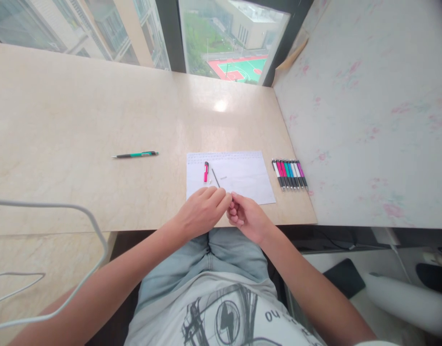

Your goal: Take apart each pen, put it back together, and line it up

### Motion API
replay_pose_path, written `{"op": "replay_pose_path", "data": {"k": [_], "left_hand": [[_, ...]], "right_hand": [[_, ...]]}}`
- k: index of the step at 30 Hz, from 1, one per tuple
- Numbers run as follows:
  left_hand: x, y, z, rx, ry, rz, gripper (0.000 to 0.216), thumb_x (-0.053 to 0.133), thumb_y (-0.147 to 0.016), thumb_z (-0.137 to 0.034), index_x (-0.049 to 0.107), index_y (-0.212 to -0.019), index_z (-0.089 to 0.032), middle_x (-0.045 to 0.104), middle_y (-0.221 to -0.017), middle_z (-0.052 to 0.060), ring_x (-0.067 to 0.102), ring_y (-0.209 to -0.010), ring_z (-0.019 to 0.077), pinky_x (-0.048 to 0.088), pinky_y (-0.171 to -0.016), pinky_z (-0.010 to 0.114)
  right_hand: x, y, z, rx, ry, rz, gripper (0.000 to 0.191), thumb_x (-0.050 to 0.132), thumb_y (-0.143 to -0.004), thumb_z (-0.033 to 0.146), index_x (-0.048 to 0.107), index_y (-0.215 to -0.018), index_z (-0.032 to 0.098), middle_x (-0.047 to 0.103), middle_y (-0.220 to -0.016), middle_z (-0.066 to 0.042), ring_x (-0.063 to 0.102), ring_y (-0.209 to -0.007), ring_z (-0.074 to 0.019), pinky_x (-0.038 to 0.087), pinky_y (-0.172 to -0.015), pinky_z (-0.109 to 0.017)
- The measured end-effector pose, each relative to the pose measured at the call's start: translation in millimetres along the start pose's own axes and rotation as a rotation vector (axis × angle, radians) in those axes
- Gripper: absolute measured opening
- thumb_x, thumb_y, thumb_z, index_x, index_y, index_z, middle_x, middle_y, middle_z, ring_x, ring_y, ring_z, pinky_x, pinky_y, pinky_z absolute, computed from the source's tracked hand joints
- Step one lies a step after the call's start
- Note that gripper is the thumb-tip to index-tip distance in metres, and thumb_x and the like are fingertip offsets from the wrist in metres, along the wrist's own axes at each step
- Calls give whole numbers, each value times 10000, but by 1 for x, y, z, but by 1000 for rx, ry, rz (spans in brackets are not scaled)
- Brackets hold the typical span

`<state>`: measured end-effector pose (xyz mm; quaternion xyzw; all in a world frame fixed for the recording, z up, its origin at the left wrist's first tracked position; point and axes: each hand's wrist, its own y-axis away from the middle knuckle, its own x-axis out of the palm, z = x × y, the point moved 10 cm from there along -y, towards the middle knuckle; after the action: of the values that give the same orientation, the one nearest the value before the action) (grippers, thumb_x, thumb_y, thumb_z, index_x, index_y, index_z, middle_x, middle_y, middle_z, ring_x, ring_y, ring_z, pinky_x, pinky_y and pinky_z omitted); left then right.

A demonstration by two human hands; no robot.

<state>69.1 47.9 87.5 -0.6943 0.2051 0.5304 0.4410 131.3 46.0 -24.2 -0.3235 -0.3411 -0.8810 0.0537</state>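
Both hands, left (202, 207) and right (245, 216), pinch a tiny part (too small to identify) just below the white paper sheet (242, 178) on the beige bench (98, 120).

Beige marble sill (80, 110) under wide windows (228, 43), daylight glare on stone, pale blotched wall (368, 120) at right

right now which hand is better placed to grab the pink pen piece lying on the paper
Left, probably. The left hand sits just below the pink pen piece on the paper; the right hand is further right. Both pinch something tiny.
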Motion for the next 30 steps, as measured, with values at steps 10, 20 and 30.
{"op": "replay_pose_path", "data": {"k": [10, 20, 30], "left_hand": [[-16, -16, 22, 228, 331, 138, 198, 425, -967, -180, 601, -897, -238, 545, -737, 23, 468, -651, 174, 381, -628, 319], [-31, -12, 62, 196, 488, 129, 189, 484, -966, -359, 620, -1014, -236, 565, -730, 27, 534, -624, 162, 432, -590, 314], [-29, -18, 68, 309, 204, 136, 218, 438, -960, -154, 615, -841, -203, 504, -616, -7, 445, -506, 121, 335, -492, 292]], "right_hand": [[27, 8, 32, 152, 500, 488, 268, 674, -881, 388, 724, -825, 131, 682, -753, -26, 608, -665, -90, 478, -614, -209], [77, -18, 64, 228, 1057, 819, 205, 709, -836, 296, 779, -956, 145, 766, -933, -56, 682, -867, -147, 526, -802, -282], [114, -31, 98, -461, 1857, 696, 208, 604, -910, 205, 776, -798, 180, 718, -698, 10, 594, -636, -111, 395, -637, -244]]}}
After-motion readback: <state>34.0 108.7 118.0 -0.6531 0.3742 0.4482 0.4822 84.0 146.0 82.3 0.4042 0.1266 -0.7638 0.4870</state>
